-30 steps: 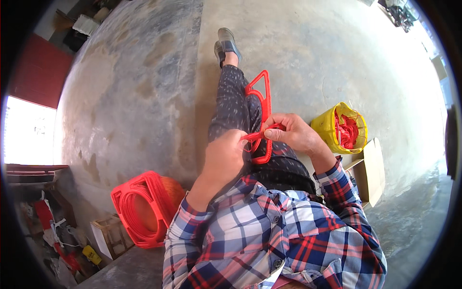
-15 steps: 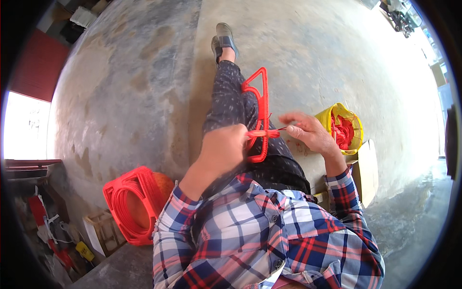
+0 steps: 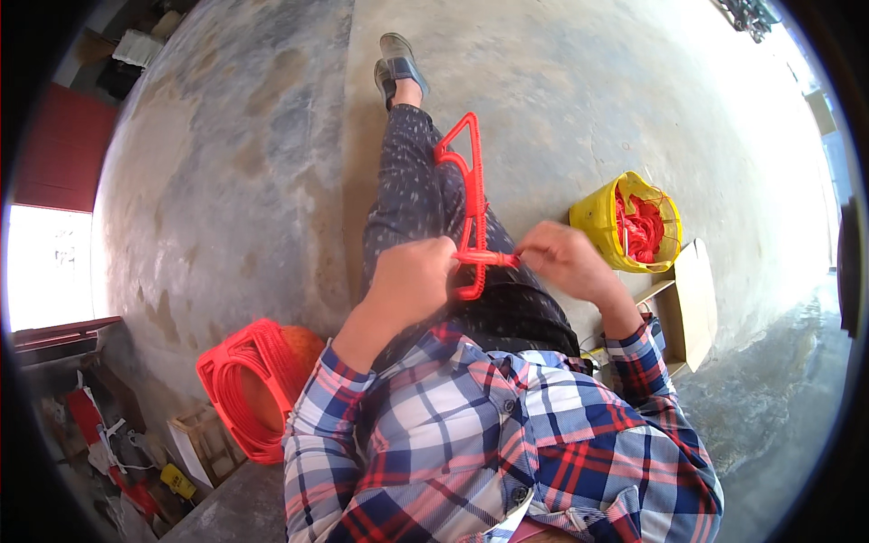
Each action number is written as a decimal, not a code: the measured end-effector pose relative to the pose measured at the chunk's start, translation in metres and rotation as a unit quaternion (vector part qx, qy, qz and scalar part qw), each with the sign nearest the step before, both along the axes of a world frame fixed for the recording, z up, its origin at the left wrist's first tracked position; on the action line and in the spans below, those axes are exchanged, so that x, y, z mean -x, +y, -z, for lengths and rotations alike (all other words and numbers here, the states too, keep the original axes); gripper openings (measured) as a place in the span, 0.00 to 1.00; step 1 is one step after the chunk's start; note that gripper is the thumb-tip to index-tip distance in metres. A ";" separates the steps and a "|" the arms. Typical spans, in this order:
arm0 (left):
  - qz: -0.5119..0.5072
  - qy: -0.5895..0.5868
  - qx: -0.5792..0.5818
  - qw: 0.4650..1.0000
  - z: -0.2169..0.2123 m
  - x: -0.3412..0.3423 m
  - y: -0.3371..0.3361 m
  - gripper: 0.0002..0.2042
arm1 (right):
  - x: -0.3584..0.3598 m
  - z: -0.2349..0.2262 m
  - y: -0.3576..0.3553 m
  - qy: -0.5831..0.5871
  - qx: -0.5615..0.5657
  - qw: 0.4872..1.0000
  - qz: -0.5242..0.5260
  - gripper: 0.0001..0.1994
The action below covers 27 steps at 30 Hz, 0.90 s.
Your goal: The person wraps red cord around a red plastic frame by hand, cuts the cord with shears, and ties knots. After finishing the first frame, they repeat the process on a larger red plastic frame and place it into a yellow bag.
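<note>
A red plastic frame (image 3: 475,195), triangular at its far end, rests upright along my dark-trousered thigh. Across its near part runs a short red cord bundle (image 3: 486,259). My left hand (image 3: 412,279) is closed in a fist around the bundle's left end, close against the frame. At the opposite end, my right hand (image 3: 568,262) pinches the bundle's tip between thumb and fingers. The fingertips partly hide that tip, so I cannot make out how it is fastened.
To the right stands a yellow bucket (image 3: 593,217) holding tangled red material (image 3: 641,228), with an open cardboard box (image 3: 695,308) beside it. At left, stacked red frames (image 3: 240,385) sit against a round orange-red surface (image 3: 303,348). A wooden crate (image 3: 206,441) is nearby.
My right hand, its fingers earlier apart beside a thin dark strand, has closed on the bundle's end. My left hand keeps its grip. The view has shifted slightly.
</note>
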State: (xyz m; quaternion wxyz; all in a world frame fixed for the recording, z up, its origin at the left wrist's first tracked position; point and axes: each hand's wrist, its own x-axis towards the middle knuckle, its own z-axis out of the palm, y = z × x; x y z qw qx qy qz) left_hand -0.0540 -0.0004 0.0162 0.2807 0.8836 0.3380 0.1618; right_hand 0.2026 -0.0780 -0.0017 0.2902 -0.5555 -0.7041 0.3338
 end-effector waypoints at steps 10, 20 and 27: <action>0.060 -0.027 0.001 0.998 -0.007 -0.022 0.001 0.02 | 0.042 -0.024 0.007 0.141 0.178 0.974 -0.014 0.13; -0.003 -0.014 0.089 0.996 0.015 0.013 0.019 0.05 | -0.032 -0.011 -0.029 0.096 0.259 0.961 0.027 0.12; -0.116 0.135 -0.069 0.982 0.072 0.039 0.049 0.06 | -0.037 -0.003 -0.038 0.294 0.248 0.921 0.056 0.12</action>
